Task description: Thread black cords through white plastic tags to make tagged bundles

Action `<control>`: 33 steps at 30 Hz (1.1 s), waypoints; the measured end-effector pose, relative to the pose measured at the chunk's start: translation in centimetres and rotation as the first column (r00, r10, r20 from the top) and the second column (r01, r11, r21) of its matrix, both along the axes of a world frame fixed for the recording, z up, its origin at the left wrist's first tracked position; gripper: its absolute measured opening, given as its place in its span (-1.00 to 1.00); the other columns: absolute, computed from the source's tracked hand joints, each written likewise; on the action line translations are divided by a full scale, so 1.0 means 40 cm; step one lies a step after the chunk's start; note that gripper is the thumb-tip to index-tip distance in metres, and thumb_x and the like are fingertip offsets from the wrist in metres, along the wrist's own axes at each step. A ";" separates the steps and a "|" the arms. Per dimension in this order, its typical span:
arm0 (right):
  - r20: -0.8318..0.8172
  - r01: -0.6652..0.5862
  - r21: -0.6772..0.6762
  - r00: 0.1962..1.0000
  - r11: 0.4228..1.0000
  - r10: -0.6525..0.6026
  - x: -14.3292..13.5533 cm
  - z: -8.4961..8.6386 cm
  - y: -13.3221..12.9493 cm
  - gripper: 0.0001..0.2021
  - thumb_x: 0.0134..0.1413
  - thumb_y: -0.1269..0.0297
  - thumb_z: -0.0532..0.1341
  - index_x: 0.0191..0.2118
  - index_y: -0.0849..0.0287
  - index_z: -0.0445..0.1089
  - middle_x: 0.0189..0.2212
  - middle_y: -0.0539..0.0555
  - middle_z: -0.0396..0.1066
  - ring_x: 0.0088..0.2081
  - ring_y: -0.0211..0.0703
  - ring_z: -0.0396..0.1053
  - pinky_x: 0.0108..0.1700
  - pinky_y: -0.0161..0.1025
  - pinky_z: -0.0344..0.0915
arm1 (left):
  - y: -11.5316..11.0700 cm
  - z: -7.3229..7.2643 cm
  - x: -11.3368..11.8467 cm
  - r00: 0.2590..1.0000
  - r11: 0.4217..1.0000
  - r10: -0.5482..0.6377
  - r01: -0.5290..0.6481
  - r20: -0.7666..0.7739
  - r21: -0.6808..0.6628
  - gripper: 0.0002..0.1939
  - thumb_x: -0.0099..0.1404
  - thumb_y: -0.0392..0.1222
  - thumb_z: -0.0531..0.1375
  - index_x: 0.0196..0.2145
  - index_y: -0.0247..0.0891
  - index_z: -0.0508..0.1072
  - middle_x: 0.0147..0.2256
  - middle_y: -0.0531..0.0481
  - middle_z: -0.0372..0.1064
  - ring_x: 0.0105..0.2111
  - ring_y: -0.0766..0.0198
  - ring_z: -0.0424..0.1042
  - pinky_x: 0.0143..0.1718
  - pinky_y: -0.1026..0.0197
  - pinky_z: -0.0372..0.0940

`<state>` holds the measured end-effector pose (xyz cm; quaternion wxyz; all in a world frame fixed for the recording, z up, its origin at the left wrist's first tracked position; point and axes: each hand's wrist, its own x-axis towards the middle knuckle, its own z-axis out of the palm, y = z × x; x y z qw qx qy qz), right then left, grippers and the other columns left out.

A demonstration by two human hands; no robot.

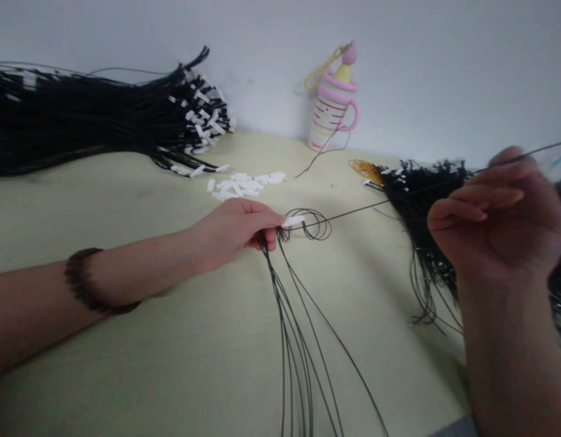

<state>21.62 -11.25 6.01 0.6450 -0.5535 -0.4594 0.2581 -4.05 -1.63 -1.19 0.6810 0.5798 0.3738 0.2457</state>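
Observation:
My left hand (237, 233), closed, pinches a small white strip (293, 221) and several thin black cords (284, 303) above the table. The cords hang from the fingers toward the near edge. Beyond the strip, a few small loops of black cord (329, 230) stick out to the right. From the loops a single black strand (357, 212) runs taut up to my right hand (498, 218). That hand is raised with its fingers curled, and the strand passes between thumb and forefinger and on past the right frame edge.
A pile of white strips (244, 184) lies behind my left hand. At the back left rests a thick bundle of black cords with white ends (125, 115). Another black cord bundle (426, 206) is on the right, by an orange coil (366, 170). A pink-and-white cup-shaped object (328, 115) stands by the wall.

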 end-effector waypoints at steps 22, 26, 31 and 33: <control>0.796 -0.091 -0.143 0.581 0.985 0.170 -0.203 -0.158 -0.015 -0.85 -0.12 0.45 0.11 -0.63 0.25 0.24 -0.72 -0.09 0.14 -0.65 -0.45 0.08 -0.57 -0.43 0.01 | 0.014 0.003 0.003 0.984 0.978 0.143 -0.124 0.106 -0.170 -0.87 0.07 -0.29 0.20 -0.60 -0.34 0.42 -0.66 0.11 0.19 -0.62 0.46 0.20 -0.56 0.37 0.14; 0.798 -0.086 -0.162 0.575 0.983 0.182 -0.204 -0.160 -0.014 -0.84 -0.10 0.43 0.10 -0.63 0.24 0.25 -0.73 -0.09 0.13 -0.65 -0.43 0.08 -0.57 -0.42 0.01 | 0.014 0.003 0.004 0.983 0.977 0.149 -0.129 0.110 -0.170 -0.85 0.08 -0.29 0.19 -0.61 -0.33 0.41 -0.67 0.11 0.19 -0.63 0.46 0.20 -0.56 0.36 0.14; 0.771 -0.090 -0.216 0.595 0.972 0.227 -0.203 -0.165 -0.011 -0.82 -0.06 0.41 0.08 -0.62 0.24 0.25 -0.73 -0.09 0.13 -0.66 -0.43 0.07 -0.57 -0.41 0.00 | 0.010 0.005 0.003 0.983 0.980 0.159 -0.145 0.097 -0.134 -0.88 0.07 -0.29 0.20 -0.58 -0.34 0.42 -0.66 0.11 0.21 -0.61 0.45 0.22 -0.55 0.36 0.14; 0.754 -0.096 -0.239 0.609 0.966 0.247 -0.202 -0.169 -0.010 -0.81 -0.05 0.40 0.07 -0.62 0.24 0.24 -0.73 -0.09 0.12 -0.66 -0.43 0.06 -0.57 -0.42 -0.01 | 0.008 0.005 0.004 0.981 0.980 0.169 -0.158 0.092 -0.120 -0.88 0.08 -0.28 0.20 -0.57 -0.35 0.43 -0.66 0.11 0.22 -0.61 0.45 0.22 -0.54 0.35 0.14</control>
